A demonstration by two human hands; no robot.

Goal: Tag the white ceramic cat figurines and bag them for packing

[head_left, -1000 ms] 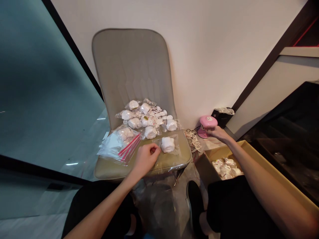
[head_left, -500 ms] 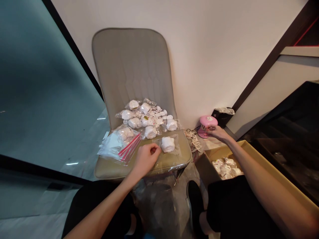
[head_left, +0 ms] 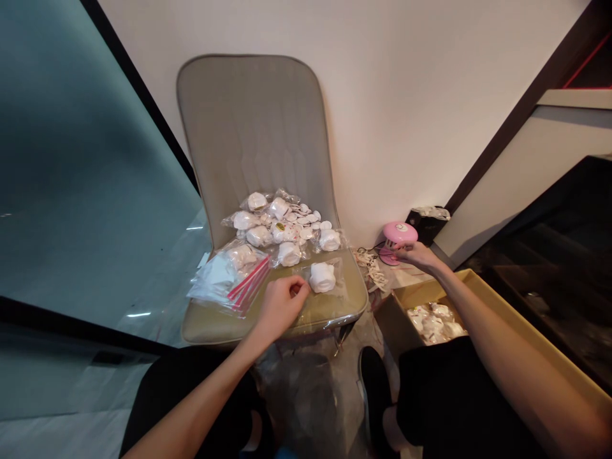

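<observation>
My left hand (head_left: 280, 304) rests on the seat of a beige chair (head_left: 253, 137), fingers pinched on the edge of a clear bag holding a white toy (head_left: 322, 277). My right hand (head_left: 417, 254) reaches out to the floor at the right and touches a small pink device (head_left: 398, 236); its fingers are curled at the device's base. Behind the left hand lies a heap of bagged white toys (head_left: 280, 224). A stack of empty zip bags with red strips (head_left: 229, 280) sits at the seat's left.
A yellow cardboard box (head_left: 482, 299) with more white toys stands on the floor at the right, by my knee. Small charms on cords (head_left: 373, 268) lie between chair and pink device. A glass panel is at the left, a wall behind, dark stairs at the right.
</observation>
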